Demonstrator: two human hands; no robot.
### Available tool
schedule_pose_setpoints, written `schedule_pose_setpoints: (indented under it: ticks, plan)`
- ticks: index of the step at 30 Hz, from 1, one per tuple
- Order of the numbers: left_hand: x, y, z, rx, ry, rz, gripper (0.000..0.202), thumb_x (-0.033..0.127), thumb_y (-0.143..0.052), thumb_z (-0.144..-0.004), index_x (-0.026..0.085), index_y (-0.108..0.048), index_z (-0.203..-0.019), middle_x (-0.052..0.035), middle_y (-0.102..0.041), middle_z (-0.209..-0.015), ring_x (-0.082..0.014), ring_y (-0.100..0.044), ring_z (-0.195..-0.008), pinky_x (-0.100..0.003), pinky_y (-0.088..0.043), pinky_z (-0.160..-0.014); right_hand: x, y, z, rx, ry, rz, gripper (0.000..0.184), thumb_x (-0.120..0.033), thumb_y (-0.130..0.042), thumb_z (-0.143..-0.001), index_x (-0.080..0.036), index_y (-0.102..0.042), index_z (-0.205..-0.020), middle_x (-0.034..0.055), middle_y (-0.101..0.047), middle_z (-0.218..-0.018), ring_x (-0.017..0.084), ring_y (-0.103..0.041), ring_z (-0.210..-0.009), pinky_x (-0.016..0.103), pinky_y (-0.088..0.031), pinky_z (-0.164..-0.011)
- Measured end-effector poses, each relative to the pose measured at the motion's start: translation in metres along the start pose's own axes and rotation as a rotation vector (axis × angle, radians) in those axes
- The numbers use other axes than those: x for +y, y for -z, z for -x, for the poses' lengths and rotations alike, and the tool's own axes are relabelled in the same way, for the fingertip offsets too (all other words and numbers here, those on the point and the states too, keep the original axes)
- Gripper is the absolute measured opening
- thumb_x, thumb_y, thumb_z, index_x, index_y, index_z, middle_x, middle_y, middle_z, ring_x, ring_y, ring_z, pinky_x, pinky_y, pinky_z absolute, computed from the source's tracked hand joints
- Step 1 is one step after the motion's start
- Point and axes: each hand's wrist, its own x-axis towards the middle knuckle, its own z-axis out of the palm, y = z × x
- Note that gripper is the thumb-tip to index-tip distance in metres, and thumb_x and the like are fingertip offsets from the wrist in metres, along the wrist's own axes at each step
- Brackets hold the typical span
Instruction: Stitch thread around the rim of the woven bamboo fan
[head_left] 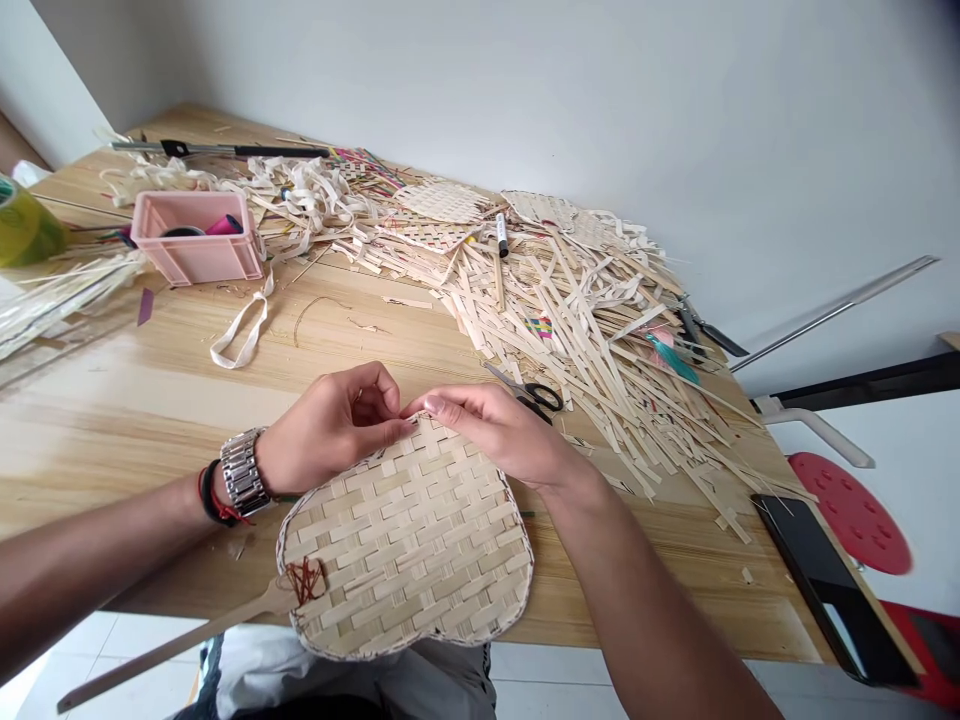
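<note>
A woven bamboo fan [420, 540] with a bound, braided-looking edge hangs partly over the table's near edge. Its wooden handle [172, 640] points to the lower left, lashed on with reddish-brown thread [306, 582]. My left hand [337, 420], below a metal watch, pinches the fan's far rim between thumb and fingers. Close beside it, my right hand [487, 425] grips the same rim, thumb on top and fingers behind. Whatever fine thread may lie between the fingertips is too small to make out. Black-handled scissors [536, 395] lie just beyond my right hand.
Loose bamboo strips [585, 340] heap across the table's back and right. A pink basket [199, 240] holding spools stands at the left, near a white ribbon loop [244, 330]. A marker [502, 235] rests on the strips. A phone [825, 585] lies at the right edge.
</note>
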Motion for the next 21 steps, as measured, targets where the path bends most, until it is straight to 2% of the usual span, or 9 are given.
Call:
schedule_pose_setpoints:
  ticks: [8, 13, 21]
  plan:
    - [0.0009, -0.0010, -0.0001, 0.013, -0.016, -0.010, 0.027, 0.026, -0.071, -0.084, 0.016, -0.046, -0.084, 0.0072, -0.046, -0.062, -0.0043, -0.038, -0.052, -0.014, -0.030, -0.044, -0.0001, -0.0029, -0.0013, 0.114, 0.042, -0.061, 0.027, -0.038, -0.059, -0.094, -0.022, -0.075, -0.108, 0.0038, -0.075, -0.104, 0.016, -0.068, -0.100, 0.030, -0.051, -0.090]
    - [0.0011, -0.0009, 0.0001, 0.006, -0.021, -0.006, 0.026, 0.026, -0.070, -0.084, 0.016, -0.047, -0.086, 0.0058, -0.048, -0.065, -0.0052, -0.040, -0.054, -0.016, -0.031, -0.045, 0.0018, -0.0042, -0.0032, 0.145, 0.077, -0.129, 0.023, -0.036, -0.065, -0.090, -0.025, -0.076, -0.106, 0.0034, -0.076, -0.103, 0.017, -0.071, -0.097, 0.029, -0.053, -0.090]
    - [0.0009, -0.0008, 0.0000, -0.043, -0.046, -0.012, 0.025, 0.025, -0.069, -0.085, 0.017, -0.046, -0.087, 0.0057, -0.047, -0.066, -0.0054, -0.039, -0.053, -0.017, -0.031, -0.045, 0.0029, -0.0053, -0.0024, 0.243, 0.094, -0.124, 0.021, -0.033, -0.063, -0.091, -0.025, -0.076, -0.106, 0.0033, -0.076, -0.104, 0.017, -0.070, -0.099, 0.032, -0.053, -0.089]
